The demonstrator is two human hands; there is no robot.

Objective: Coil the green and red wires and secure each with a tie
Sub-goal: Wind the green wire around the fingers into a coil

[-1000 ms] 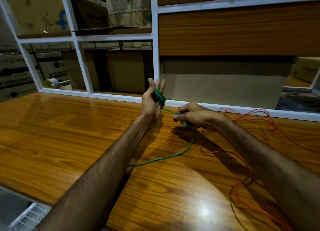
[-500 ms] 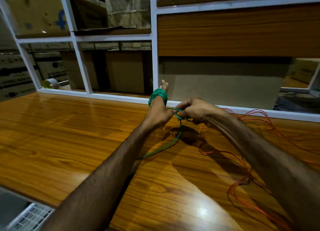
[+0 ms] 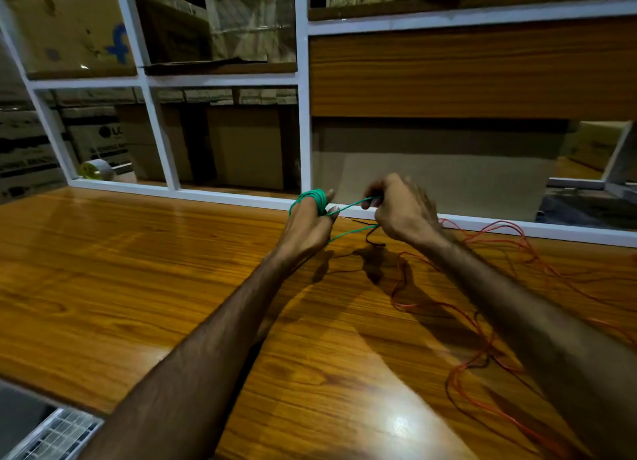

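Note:
The green wire [image 3: 315, 199] is wound in a tight coil round the outstretched fingers of my left hand [image 3: 305, 228], above the far edge of the wooden table [image 3: 120, 270]. Two green strands run right from the coil to my right hand [image 3: 403, 211], which pinches the wire between thumb and curled fingers. The red wire [image 3: 501, 222] lies loose and tangled on the table at the right, partly hidden under my right forearm. A thin dark strand [image 3: 370, 240] hangs just below my right hand.
A white frame rail [image 3: 224, 195] borders the table's far edge, with glass panes and cardboard boxes behind it. A roll of tape [image 3: 96, 170] sits behind the rail at the far left. A grey grille [image 3: 51, 435] shows at the bottom left corner.
My left hand has turned from palm-side up to back up and moved right. The loose green length that trailed on the table is now drawn up taut between my hands. My right hand rose.

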